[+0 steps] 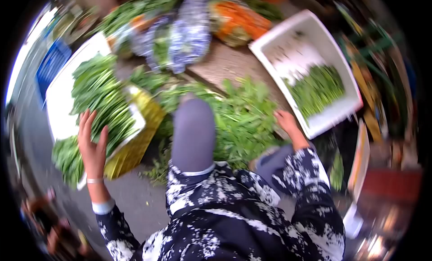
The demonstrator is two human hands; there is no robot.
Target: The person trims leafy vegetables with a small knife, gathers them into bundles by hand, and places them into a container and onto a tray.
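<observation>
Black-and-white jacket point(225, 229) is nearest. Left hand point(93, 151): grip open, at leafy bundles point(101, 94) on the left box point(63, 97); contact unclear. Right hand point(288, 122): grip state cannot be determined, between loose greens point(245, 119) and right box point(330, 36).

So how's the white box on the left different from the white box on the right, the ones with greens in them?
The left box is piled with greens that spill past its edge, while the right box holds a smaller batch and shows bare floor. Greens in the left box have long pale stalks; those in the right box look shorter and finer. Both boxes are white and open-topped.
</observation>
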